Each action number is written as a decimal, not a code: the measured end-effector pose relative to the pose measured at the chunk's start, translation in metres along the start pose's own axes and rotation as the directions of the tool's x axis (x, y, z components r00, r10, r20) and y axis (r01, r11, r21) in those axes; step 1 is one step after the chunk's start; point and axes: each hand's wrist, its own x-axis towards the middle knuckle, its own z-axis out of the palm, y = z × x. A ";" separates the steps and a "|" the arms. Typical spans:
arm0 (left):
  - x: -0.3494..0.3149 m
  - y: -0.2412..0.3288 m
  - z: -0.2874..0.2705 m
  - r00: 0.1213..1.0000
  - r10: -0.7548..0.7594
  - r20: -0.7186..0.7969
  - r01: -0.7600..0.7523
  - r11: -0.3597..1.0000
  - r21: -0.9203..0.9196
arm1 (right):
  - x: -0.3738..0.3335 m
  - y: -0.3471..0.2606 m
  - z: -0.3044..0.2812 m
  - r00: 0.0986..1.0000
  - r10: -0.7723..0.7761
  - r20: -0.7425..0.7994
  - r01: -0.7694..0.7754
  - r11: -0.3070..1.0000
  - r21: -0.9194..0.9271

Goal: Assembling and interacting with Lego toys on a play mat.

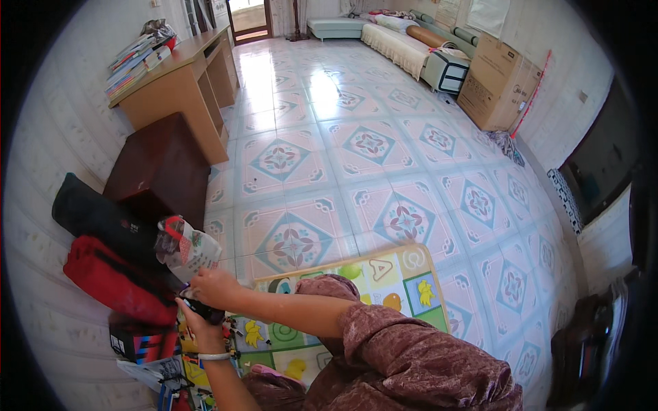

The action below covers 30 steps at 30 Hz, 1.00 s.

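At the lower left, my left hand [197, 326], with a pale bracelet on its wrist, is closed around a small black object [212, 314] whose kind I cannot make out. My right hand [214, 288] reaches across from the right, its fingers bent together at the upper edge of the same object. What those fingers pinch is hidden. Just beyond the hands stands a white printed bag [195, 255] with red handles. A long red bag [116, 281] and a long black bag [103, 214] lean on the left, close to my hands.
Below my hands lie mixed small toys [188, 370] beside a dark colourful box [140, 344]. A patterned play mat [384, 270] is under my legs. Further off are a dark red cabinet [161, 161], a wooden desk [175, 89], a cardboard box [495, 82] and a sofa [397, 51].
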 end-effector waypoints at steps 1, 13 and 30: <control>-0.001 0.002 -0.003 0.999 -0.015 -0.047 0.016 1.000 0.009 | -0.002 -0.001 0.001 1.000 0.012 0.007 -0.012 1.000 0.018; -0.016 -0.004 0.017 0.997 0.006 -0.073 0.001 0.995 0.101 | 0.000 0.005 0.000 0.992 0.122 -0.032 -0.122 0.993 -0.002; -0.021 -0.001 0.024 0.991 0.088 -0.105 -0.076 0.990 0.117 | 0.008 0.019 -0.012 0.957 0.288 -0.018 -0.287 0.957 0.037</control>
